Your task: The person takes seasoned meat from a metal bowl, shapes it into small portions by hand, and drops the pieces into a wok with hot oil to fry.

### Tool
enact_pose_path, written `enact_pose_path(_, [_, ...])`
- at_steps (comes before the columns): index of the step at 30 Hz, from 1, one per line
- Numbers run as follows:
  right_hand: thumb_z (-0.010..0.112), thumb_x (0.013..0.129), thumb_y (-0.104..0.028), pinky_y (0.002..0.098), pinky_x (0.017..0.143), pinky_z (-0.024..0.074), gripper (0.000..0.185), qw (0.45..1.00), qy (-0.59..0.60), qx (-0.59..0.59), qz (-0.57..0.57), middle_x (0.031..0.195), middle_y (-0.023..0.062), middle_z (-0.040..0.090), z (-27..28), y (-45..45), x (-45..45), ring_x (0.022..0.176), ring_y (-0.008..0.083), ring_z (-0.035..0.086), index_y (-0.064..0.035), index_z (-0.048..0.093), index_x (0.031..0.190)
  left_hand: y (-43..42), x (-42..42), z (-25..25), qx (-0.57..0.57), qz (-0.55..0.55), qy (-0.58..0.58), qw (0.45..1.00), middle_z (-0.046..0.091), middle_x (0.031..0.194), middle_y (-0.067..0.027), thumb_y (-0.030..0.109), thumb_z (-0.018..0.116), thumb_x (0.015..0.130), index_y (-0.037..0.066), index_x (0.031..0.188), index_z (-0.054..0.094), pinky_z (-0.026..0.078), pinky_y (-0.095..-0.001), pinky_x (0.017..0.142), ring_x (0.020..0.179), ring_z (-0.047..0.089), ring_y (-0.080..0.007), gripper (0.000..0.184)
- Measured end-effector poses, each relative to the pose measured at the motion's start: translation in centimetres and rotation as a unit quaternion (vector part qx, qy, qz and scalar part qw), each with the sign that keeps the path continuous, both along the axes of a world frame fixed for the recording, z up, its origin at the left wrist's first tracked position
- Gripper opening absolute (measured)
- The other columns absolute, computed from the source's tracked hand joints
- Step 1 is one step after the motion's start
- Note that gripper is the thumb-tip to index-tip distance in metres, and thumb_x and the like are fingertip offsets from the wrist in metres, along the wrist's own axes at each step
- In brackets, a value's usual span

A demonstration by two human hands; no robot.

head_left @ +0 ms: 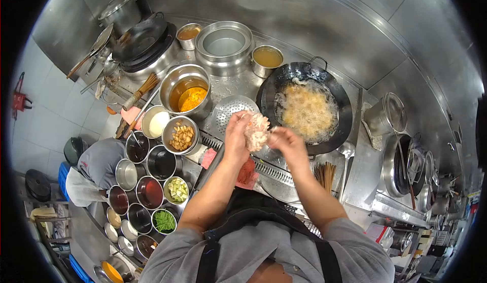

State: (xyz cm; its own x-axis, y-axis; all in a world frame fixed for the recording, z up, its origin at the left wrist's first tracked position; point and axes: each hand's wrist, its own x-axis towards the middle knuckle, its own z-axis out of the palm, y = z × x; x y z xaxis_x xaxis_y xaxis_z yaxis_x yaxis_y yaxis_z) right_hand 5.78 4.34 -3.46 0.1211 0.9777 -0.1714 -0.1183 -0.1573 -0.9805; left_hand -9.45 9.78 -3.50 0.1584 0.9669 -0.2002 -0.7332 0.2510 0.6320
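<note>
A clump of pale pink raw minced meat (256, 132) rests in my left hand (236, 140), whose fingers curl around its left side. My right hand (288, 145) has its fingers bent together in a pinch at the clump's right edge. Just beyond that hand, a black wok (345, 113) holds bubbling oil with pale golden pieces (308, 111) frying in it. A round perforated skimmer (231, 111) lies behind my left hand. Below my hands, a reddish cloth (247, 174) is partly hidden by my forearm.
Metal pots (223, 64) and a bowl of yellow liquid (268, 59) stand behind. At left are a bowl of browned chunks (181, 137), several sauce pots (150, 191), and chopped greens (164, 221). A bamboo brush (324, 175) and ladle (347, 151) lie right. Another person's grey sleeve (104, 161) shows at left.
</note>
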Motion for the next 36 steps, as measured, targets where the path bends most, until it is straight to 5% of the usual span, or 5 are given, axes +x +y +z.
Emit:
enact_pose_path(11, [0.066, 0.079, 0.003, 0.0274, 0.078, 0.0511, 0.044, 0.99, 0.09, 0.105, 0.007, 0.102, 0.01, 0.066, 2.7, -1.7, 2.2, 0.089, 0.0165, 0.064, 0.0062, 0.053, 0.121, -1.7, 1.7, 1.9, 0.253, -0.036, -0.072, 0.964, 0.056, 0.12, -0.0147, 0.01, 0.053, 0.091, 0.003, 0.109, 0.054, 0.042, -0.0378, 0.1, 0.112, 0.054, -0.0246, 0.019])
enact_pose_path(21, [0.066, 0.074, -0.008, 0.0305, 0.074, 0.0498, 0.032, 0.888, -0.398, 0.223, 0.057, 0.094, 0.0169, 0.065, 3.7, 1.0, 2.2, 0.078, 0.0273, 0.064, 0.002, 0.063, 0.104, 0.0, 0.5, 0.2, 0.1, -0.268, 0.106, 0.952, 0.059, 0.109, -0.009, 0.013, 0.063, 0.087, 0.005, 0.122, 0.051, 0.057, -0.0351, 0.076, 0.095, 0.061, -0.0182, 0.037])
enact_pose_path(24, [0.066, 0.076, -0.006, 0.0287, 0.07, 0.0501, 0.027, 0.892, -0.386, 0.222, 0.073, 0.092, 0.014, 0.067, 3.0, 1.3, 1.9, 0.076, 0.0207, 0.065, 0.0014, 0.064, 0.101, -0.1, 0.4, -0.6, 0.042, -0.195, 0.139, 0.97, 0.063, 0.095, -0.01, 0.002, 0.063, 0.083, 0.001, 0.107, 0.056, 0.058, -0.0332, 0.067, 0.079, 0.065, -0.0185, 0.025])
enact_pose_path(29, [0.063, 0.079, 0.001, 0.0271, 0.062, 0.0527, 0.023, 0.998, 0.043, 0.022, 0.052, 0.093, 0.0077, 0.068, -0.5, 1.5, 2.4, 0.075, 0.0146, 0.065, 0.0037, 0.064, 0.102, -0.2, -0.8, -0.3, -0.014, -0.171, 0.072, 0.982, 0.065, 0.095, -0.0113, 0.0, 0.063, 0.081, 0.001, 0.107, 0.057, 0.057, -0.0317, 0.069, 0.081, 0.067, -0.0195, 0.027])
enact_pose_path(36, [0.066, 0.079, -0.002, 0.0296, 0.074, 0.0537, 0.042, 0.989, 0.125, 0.013, 0.083, 0.11, 0.0102, 0.062, -1.8, -0.1, 1.0, 0.094, 0.0163, 0.062, 0.0048, 0.054, 0.118, -0.2, -0.9, -0.6, -0.018, -0.129, 0.038, 0.991, 0.066, 0.094, -0.011, -0.002, 0.063, 0.081, 0.002, 0.105, 0.058, 0.056, -0.0309, 0.069, 0.08, 0.067, -0.0192, 0.025])
